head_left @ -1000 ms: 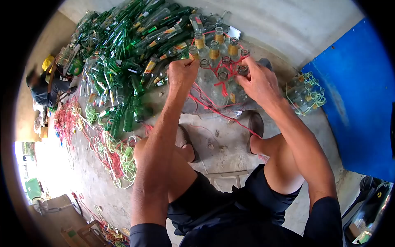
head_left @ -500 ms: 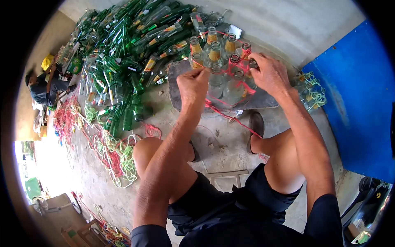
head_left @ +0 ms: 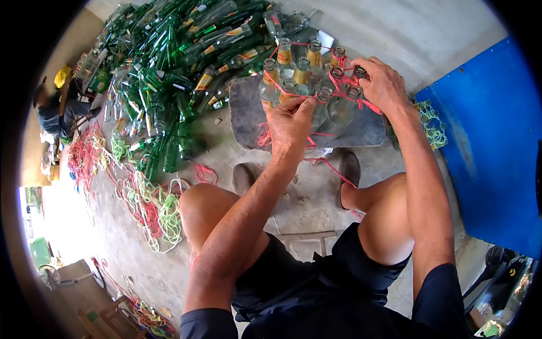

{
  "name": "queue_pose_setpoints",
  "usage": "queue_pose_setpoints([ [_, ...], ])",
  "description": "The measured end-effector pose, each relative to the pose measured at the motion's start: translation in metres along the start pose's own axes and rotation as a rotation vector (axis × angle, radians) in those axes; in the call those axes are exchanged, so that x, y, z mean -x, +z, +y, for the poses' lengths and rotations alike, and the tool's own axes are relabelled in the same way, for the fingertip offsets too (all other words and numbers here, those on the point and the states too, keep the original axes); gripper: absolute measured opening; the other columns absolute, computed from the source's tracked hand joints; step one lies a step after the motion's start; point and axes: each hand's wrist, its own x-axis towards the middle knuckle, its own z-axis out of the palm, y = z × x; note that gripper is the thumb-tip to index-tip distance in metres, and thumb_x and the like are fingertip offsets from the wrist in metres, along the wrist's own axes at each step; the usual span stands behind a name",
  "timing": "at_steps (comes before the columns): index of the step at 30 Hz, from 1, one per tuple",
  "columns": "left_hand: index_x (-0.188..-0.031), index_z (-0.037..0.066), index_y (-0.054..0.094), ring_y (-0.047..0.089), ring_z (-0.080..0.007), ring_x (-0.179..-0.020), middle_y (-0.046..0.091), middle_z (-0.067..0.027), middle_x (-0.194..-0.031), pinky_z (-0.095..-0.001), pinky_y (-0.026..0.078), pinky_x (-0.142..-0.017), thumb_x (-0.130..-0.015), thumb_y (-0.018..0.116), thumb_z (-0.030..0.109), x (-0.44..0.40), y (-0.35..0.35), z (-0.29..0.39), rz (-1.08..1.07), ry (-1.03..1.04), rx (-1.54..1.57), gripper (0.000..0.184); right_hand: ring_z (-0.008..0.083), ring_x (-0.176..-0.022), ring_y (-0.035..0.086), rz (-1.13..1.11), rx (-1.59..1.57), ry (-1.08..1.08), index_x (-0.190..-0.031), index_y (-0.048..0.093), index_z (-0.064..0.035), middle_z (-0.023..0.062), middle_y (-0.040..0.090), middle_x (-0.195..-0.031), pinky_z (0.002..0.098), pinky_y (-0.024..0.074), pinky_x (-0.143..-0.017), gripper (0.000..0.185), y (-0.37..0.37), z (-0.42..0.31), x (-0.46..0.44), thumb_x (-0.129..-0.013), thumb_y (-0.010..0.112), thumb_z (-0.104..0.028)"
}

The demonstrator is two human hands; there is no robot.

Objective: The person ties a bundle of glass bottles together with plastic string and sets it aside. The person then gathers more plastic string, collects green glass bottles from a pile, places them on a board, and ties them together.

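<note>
Bottles (head_left: 301, 77) on board (head_left: 247, 110) — heap (head_left: 179, 62) left, seemingly behind.

The left hand (head_left: 291, 123) pinches red string (head_left: 370, 105) around clear bottles (head_left: 301, 77); the right hand (head_left: 385, 87) grips one's neck; green bottles (head_left: 169, 56) lie heaped.

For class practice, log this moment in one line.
left hand: pinching red string; right hand: on bottle neck; bottles: standing on slab

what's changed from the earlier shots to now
The left hand has moved right along the front bottles, seemingly pinching red string. The right hand, at a bottle neck, has moved right and farther forward. The front bottles have shifted right. The bottle heap and blue board stayed put.
</note>
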Motion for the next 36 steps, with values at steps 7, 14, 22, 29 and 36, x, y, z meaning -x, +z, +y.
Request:
queue_pose_setpoints([
  [7,-0.106,-0.005,0.077,0.050,-0.0032,-0.067,0.066,0.0041,-0.080,-0.0235,0.039,-0.058,-0.095,0.076,0.015,0.001,-0.003,-0.013,-0.002,-0.001,0.072,0.023,0.0368,-0.108,0.065,0.002,0.009,-0.002,-0.125,0.066,-0.0176,0.0102,0.066,-0.116,0.0484,0.0531,-0.092,0.039,-0.006,-0.001,0.002,-0.088,0.063,-0.006],
  [14,-0.103,0.000,0.078,0.048,-0.0019,-0.069,0.064,0.0070,-0.082,-0.0219,0.037,-0.059,-0.093,0.081,0.017,0.001,-0.001,-0.022,0.006,-0.052,0.154,0.020,0.0340,-0.111,0.064,0.052,-0.016,0.013,-0.119,0.072,-0.0188,0.0090,0.065,-0.112,0.0481,0.0539,-0.092,0.036,-0.020,-0.005,0.000,-0.087,0.063,-0.004],
  [22,-0.099,0.000,0.078,0.049,-0.0026,-0.068,0.064,0.0067,-0.081,-0.0220,0.037,-0.060,-0.092,0.082,0.016,-0.008,-0.008,-0.026,-0.012,-0.102,0.177,0.018,0.0298,-0.105,0.064,0.031,-0.152,-0.463,-0.103,0.078,-0.0123,0.0071,0.071,-0.102,0.0446,0.0513,-0.094,0.028,-0.014,-0.050,-0.005,-0.087,0.059,0.000],
  [29,-0.097,-0.006,0.077,0.049,-0.0040,-0.061,0.064,0.0036,-0.072,-0.0237,0.039,-0.054,-0.093,0.077,0.016,-0.011,-0.005,-0.031,0.071,0.041,0.035,0.023,0.0307,-0.100,0.068,-0.195,-0.061,-0.607,-0.103,0.080,-0.0110,0.0113,0.076,-0.097,0.0432,0.0506,-0.092,0.032,-0.011,-0.070,-0.020,-0.084,0.058,0.003],
  [36,-0.095,-0.006,0.079,0.059,-0.0098,-0.062,0.071,-0.0052,-0.070,-0.0308,0.048,-0.059,-0.091,0.078,0.020,-0.021,0.000,-0.046,0.166,0.102,-0.053,0.027,0.0302,-0.099,0.072,-0.668,-0.222,-0.449,-0.106,0.076,-0.0008,0.0172,0.077,-0.103,0.0419,0.0556,-0.090,0.045,0.002,-0.080,-0.046,-0.076,0.045,0.013],
])
